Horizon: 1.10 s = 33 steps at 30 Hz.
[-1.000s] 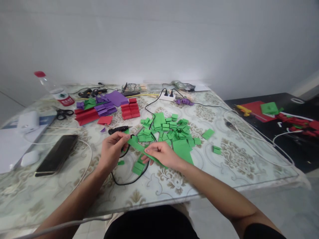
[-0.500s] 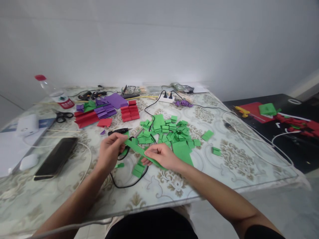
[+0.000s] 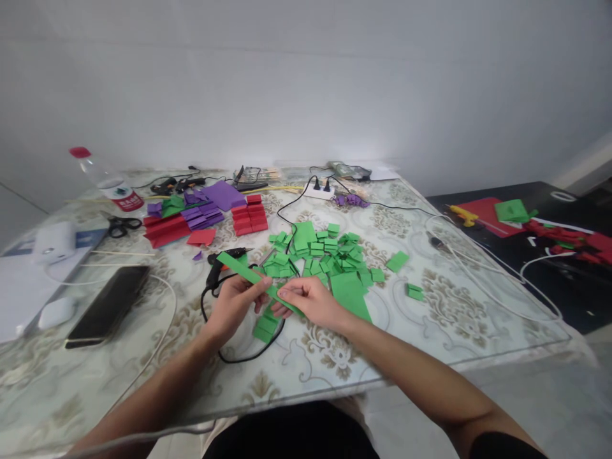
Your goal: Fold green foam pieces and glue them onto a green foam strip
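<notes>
A long green paper strip (image 3: 241, 270) slants between my two hands above the table. My left hand (image 3: 238, 303) pinches it near the middle, thumb on top, and its far end sticks out up and to the left. My right hand (image 3: 310, 301) grips the lower right part, close beside the left fingers. Just past the hands lies a heap of small folded green paper pieces (image 3: 329, 258), with a larger green sheet (image 3: 350, 294) at its near side. A black glue gun (image 3: 215, 268) rests left of the heap, partly behind the strip.
Folded red paper (image 3: 249, 218) and purple paper (image 3: 203, 215) lie farther back. To the left are a phone (image 3: 109, 305), scissors (image 3: 121, 224) and a bottle (image 3: 117, 191). A power strip (image 3: 319, 190) and black cables cross the back. A black surface (image 3: 507, 191) adjoins on the right.
My left hand has slid along the strip toward my right hand, from the strip's far end to its middle. The glue gun shows more now. My right hand has hardly moved.
</notes>
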Each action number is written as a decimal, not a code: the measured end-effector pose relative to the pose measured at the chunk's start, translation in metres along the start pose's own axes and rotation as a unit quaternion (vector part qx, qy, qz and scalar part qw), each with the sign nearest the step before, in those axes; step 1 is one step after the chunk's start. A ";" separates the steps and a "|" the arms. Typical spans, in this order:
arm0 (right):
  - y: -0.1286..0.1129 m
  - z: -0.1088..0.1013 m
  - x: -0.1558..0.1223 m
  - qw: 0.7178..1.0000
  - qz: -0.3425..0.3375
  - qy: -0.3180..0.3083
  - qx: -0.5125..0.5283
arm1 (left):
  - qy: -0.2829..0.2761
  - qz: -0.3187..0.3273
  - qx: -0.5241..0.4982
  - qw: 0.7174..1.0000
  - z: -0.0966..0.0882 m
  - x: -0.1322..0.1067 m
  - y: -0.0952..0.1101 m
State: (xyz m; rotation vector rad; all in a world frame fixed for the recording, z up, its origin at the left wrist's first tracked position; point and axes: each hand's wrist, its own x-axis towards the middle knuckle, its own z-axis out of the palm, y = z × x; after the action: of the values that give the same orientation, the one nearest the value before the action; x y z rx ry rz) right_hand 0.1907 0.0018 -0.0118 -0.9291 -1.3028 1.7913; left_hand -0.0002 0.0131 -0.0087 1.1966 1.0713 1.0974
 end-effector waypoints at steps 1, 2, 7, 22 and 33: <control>0.000 0.000 0.000 1.000 -0.005 0.000 -0.002 | -0.021 0.002 0.016 1.000 0.002 -0.002 -0.001; 0.000 0.000 0.000 1.000 -0.010 -0.001 -0.004 | -0.034 0.006 0.028 0.999 0.003 -0.003 -0.002; 0.002 -0.001 0.001 1.000 -0.015 -0.014 -0.010 | -0.016 0.035 0.057 0.998 -0.003 -0.001 0.000; 0.004 -0.001 0.001 1.000 -0.007 0.000 -0.008 | 0.221 0.122 -0.138 0.958 -0.069 0.029 0.037; 0.007 0.004 0.001 1.000 0.010 -0.003 -0.003 | -0.027 0.019 0.047 0.998 -0.006 0.002 0.001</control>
State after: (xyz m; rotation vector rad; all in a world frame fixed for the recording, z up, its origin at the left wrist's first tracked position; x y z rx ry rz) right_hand 0.1862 -0.0007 -0.0183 -0.9436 -1.3085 1.8065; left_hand -0.0056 0.0155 -0.0081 1.3183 1.0718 1.0474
